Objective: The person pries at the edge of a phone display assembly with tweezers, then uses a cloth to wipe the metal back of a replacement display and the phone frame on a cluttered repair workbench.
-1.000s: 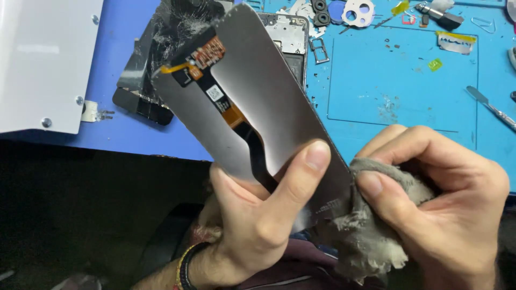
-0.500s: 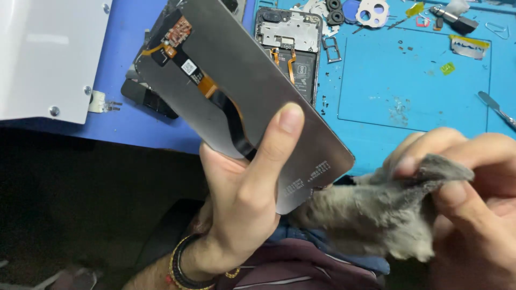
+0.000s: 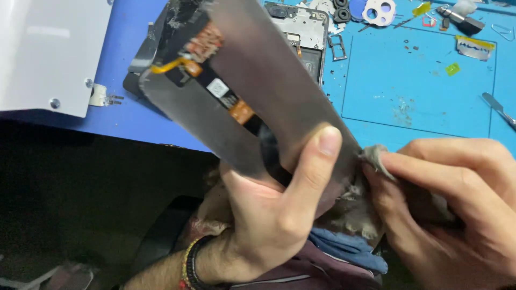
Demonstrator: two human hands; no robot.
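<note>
Above the blue table (image 3: 419, 91), my left hand (image 3: 274, 215) clamps the phone screen panel (image 3: 258, 102) while my right hand (image 3: 457, 209) pinches a grey cloth (image 3: 371, 156) against its lower edge; hard rubbing could tear the orange flex cable (image 3: 242, 111).

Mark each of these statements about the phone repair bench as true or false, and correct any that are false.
1. The left hand grips the phone screen panel with its thumb across the metal back. True.
2. The right hand holds a screwdriver against the panel. False: it presses a grey cloth to the panel's lower edge.
3. The work mat under the small parts is red. False: it is blue.
4. An opened phone body lies on the mat behind the panel. True.
5. A beaded bracelet sits on the right wrist. False: it is on the left wrist.
</note>
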